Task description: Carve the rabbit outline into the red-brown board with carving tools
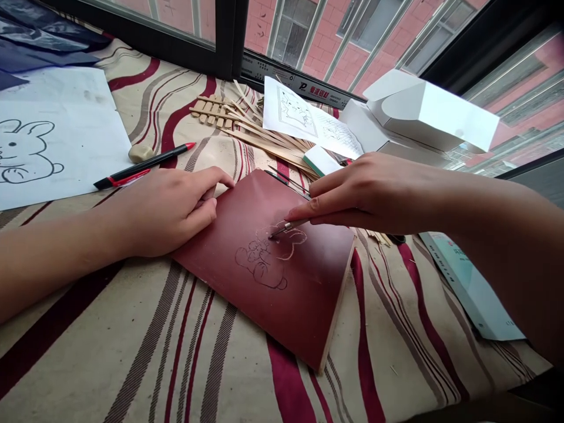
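A reddish-brown board (304,305) lies at an angle on the striped cloth, with a rabbit outline (264,264) drawn on it. Some ear lines look pale and scratched, while the body lines are dark. My right hand (365,194) is closed around a slim carving tool (288,225) with a metal collar; its tip meets the board near the rabbit's head. Across the board's upper left edge rests my left hand (180,205), gripping that edge with index finger and thumb on top. Its other fingers are mostly hidden.
At left lie a paper with a rabbit drawing (66,129), a black-and-red pen (150,164) and a small beige lump (141,153). Wooden sticks (255,132), a printed sheet (304,114) and a white box (432,111) sit by the window. A pale green book (471,288) lies at right.
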`<state>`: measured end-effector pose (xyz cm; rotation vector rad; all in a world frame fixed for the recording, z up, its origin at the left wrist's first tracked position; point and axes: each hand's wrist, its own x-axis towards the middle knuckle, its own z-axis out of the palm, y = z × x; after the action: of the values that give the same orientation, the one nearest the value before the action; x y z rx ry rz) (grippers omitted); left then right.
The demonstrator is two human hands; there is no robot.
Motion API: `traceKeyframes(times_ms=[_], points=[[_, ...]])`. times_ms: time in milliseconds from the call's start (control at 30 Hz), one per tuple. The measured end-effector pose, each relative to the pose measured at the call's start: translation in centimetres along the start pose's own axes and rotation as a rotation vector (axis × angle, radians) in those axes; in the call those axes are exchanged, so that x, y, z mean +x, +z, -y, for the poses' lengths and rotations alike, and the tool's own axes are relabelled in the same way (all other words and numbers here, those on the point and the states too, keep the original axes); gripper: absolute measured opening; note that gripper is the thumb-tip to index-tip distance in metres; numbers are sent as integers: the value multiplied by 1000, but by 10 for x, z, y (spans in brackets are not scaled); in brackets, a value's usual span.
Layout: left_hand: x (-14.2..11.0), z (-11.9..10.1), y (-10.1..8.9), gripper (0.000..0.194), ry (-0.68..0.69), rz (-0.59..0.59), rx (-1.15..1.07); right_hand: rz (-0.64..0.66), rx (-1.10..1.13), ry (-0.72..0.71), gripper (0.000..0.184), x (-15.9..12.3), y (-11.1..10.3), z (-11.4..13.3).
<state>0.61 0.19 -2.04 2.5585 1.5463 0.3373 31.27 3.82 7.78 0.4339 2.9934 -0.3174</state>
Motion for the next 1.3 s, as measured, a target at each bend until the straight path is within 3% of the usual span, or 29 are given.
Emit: traceKeyframes(times_ms=[467, 833, 1000, 1133, 1300], points=[[0, -6, -9, 52, 5, 53, 12, 61, 176, 46, 24, 17, -15, -6], [-1, -11, -14, 51, -6, 65, 22, 54, 165, 91, 18, 22, -18, -1], [-1, -10, -14, 52, -9, 75, 32, -20, 314, 160, 12, 26, -21, 3], [-1, -12, -14, 53, -12, 78, 37, -106, 410, 208, 22, 32, -22, 5], [-1, -13, -16, 56, -13, 86, 41, 67, 194, 116, 11, 29, -17, 1]])
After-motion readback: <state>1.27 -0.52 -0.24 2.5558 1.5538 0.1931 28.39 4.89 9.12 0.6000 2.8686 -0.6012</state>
